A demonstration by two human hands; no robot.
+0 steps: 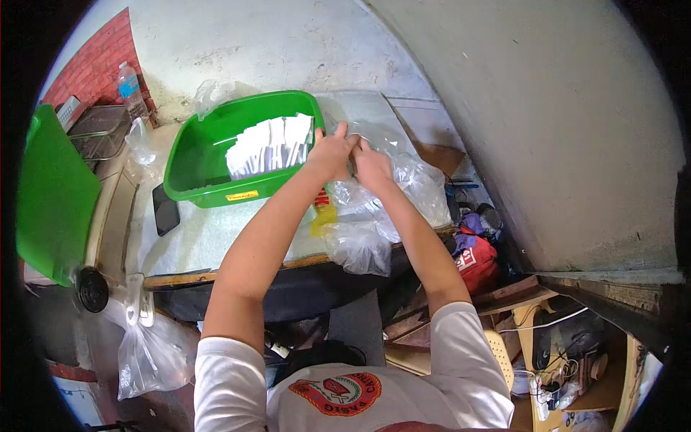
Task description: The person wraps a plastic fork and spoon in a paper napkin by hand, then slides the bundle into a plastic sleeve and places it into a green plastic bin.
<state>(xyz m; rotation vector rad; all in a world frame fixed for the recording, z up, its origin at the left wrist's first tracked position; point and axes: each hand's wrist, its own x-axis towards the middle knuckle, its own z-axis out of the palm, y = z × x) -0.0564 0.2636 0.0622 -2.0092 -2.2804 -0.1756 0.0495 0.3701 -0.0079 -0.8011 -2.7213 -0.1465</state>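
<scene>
My left hand (330, 153) and my right hand (372, 164) meet over a heap of clear plastic bags (389, 194) on the table, just right of a green plastic tub (194, 165). Both hands pinch thin clear plastic between their fingers, a bag from the heap as far as I can tell. The tub holds a row of white packets (270, 147) standing on edge. A yellow and red item (323, 214) lies under my left forearm, partly hidden.
A black phone (165, 209) lies left of the tub. A water bottle (130, 88) stands at the back left by a wire tray (97, 129). A green lid (54, 194) leans at the left. A plastic bag (151, 353) hangs from the table's front edge. Clutter fills the floor on the right.
</scene>
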